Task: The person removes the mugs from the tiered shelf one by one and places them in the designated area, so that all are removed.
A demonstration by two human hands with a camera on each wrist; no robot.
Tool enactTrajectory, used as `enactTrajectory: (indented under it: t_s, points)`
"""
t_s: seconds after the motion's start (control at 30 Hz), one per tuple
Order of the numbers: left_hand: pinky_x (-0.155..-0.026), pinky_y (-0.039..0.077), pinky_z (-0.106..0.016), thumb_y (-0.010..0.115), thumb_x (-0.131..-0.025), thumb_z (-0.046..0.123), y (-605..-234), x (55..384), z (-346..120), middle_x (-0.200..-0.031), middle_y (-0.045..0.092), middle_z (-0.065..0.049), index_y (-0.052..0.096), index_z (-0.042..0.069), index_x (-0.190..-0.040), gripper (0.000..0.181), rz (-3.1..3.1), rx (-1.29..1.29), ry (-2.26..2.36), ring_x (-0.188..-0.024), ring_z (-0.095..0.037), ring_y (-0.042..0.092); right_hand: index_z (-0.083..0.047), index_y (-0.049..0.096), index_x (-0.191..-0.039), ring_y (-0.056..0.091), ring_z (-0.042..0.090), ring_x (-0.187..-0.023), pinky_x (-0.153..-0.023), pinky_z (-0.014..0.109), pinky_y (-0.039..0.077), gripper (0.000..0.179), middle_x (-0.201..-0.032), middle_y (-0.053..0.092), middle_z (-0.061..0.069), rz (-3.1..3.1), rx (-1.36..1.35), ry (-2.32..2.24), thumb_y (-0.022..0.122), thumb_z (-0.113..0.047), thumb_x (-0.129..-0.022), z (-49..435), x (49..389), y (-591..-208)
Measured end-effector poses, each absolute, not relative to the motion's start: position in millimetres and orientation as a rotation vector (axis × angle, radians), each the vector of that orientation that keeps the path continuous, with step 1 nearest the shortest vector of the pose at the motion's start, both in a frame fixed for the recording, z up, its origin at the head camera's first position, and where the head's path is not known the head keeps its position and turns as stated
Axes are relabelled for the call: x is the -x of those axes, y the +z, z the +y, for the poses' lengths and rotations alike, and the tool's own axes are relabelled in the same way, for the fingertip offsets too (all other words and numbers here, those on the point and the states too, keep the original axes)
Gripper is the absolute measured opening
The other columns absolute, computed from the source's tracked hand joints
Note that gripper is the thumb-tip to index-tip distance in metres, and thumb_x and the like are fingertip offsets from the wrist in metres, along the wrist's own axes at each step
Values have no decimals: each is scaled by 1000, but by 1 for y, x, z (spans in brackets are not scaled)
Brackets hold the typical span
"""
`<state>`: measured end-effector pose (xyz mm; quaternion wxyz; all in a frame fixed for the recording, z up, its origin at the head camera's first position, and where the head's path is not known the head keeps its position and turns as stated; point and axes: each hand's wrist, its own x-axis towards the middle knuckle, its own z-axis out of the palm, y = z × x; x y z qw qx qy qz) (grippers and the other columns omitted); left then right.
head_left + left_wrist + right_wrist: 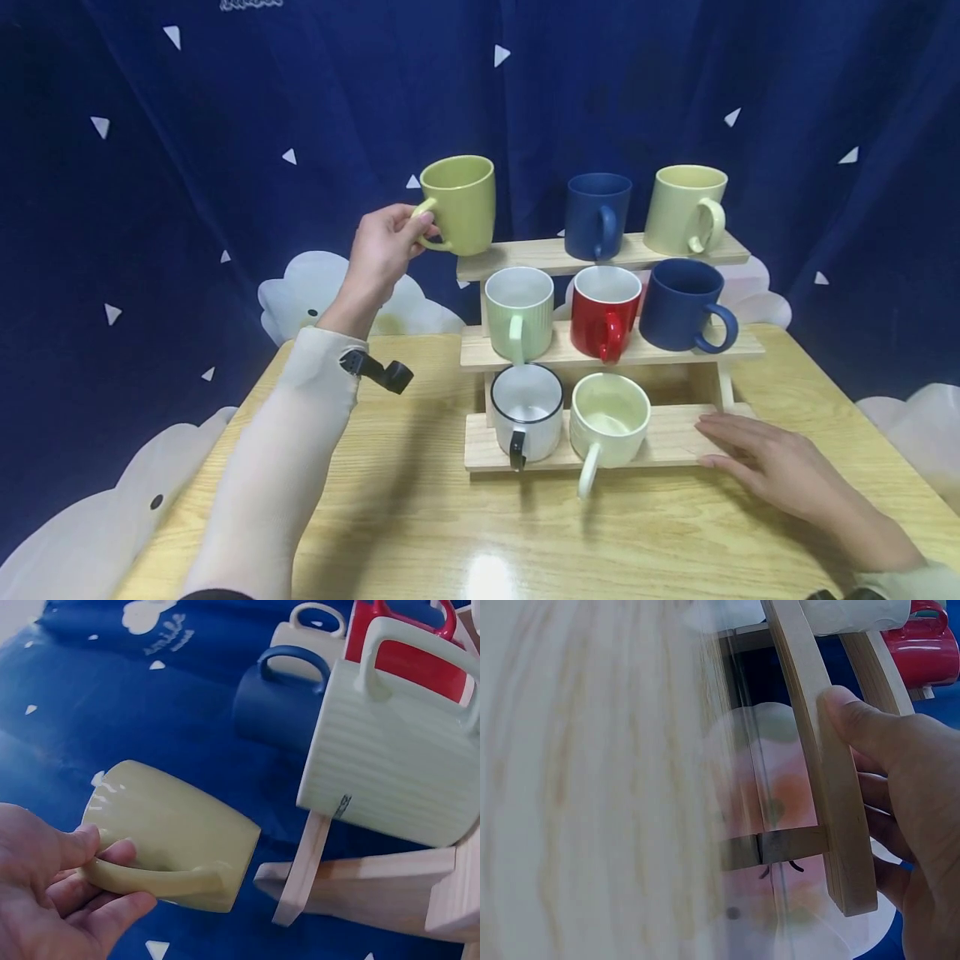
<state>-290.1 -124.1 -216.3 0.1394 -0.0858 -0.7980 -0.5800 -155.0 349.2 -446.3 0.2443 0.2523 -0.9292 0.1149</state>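
My left hand (384, 250) pinches the handle of a yellow-green mug (468, 208) between thumb and fingers. The mug is upright at the left end of the top shelf (517, 257) of a wooden rack; its base overlaps the shelf end in the head view. In the left wrist view, the mug (172, 832) shows a gap between its base and the shelf end (304, 877). My right hand (780, 467) rests at the right end of the bottom shelf (675, 437), fingers fairly straight. In the right wrist view, its thumb lies against the board (847, 855).
Also on the top shelf are a navy mug (588, 212) and a pale yellow mug (678, 208). The middle shelf bears a mint mug (510, 312), a red mug (596, 321) and a navy mug (675, 312). Below stand a black-rimmed white mug (536, 433) and a cream mug (615, 442).
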Motion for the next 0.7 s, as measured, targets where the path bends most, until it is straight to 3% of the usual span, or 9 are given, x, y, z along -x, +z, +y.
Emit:
enactTrajectory:
  t_s: [0.07,0.2,0.3,0.4,0.5,0.57,0.7]
  points:
    - [-89,52,-29,59,-99,24,-218,287,-134,-102,69,-13,67,0,-114,29,-2288,222,-1672,-98,-15,61,-19,70,-120,64,31,-107,-96,30,43,53,-122,67,2,-2542,-685,306,85,-37,-73,349,155,-447]
    - [-85,51,-30,60,-99,24,-224,280,-152,-102,69,-16,66,-2,-116,31,-2229,201,-1674,-93,-18,59,-18,70,-120,64,30,-106,-105,9,24,52,-121,67,2,-2530,-704,306,85,-36,-73,348,155,-447]
    - [-86,52,-30,60,-99,21,-229,274,-163,-100,69,-17,65,-3,-117,31,-2196,179,-1658,-93,-19,60,-17,70,-121,64,30,-106,-105,5,16,52,-121,67,2,-2525,-732,304,84,-35,-74,349,155,-446]
    - [-91,51,-31,61,-99,21,-234,268,-172,-100,69,-15,65,-4,-117,31,-2183,155,-1639,-99,-18,62,-17,70,-120,64,30,-106,-106,16,31,51,-121,67,2,-2527,-741,269,83,-37,-75,350,154,-444]
    - [-92,51,-32,61,-99,20,-239,262,-181,-97,70,-12,65,-5,-118,31,-2175,138,-1616,-100,-17,63,-18,71,-118,64,30,-105,-93,34,43,49,-120,68,1,-2528,-744,228,83,-39,-75,351,153,-442]
    - [-92,51,-33,61,-98,20,-241,258,-186,-95,70,-10,64,-5,-118,32,-2171,128,-1606,-100,-16,63,-18,72,-116,65,28,-104,-85,40,44,49,-118,68,0,-2513,-756,211,83,-38,-73,351,153,-441]
    - [-91,52,-33,62,-98,18,-248,249,-197,-90,70,-5,63,-7,-116,30,-2144,118,-1629,-98,-14,63,-17,73,-115,66,25,-104,-86,40,43,49,-117,69,-1,-2484,-786,214,85,-34,-71,349,155,-441]
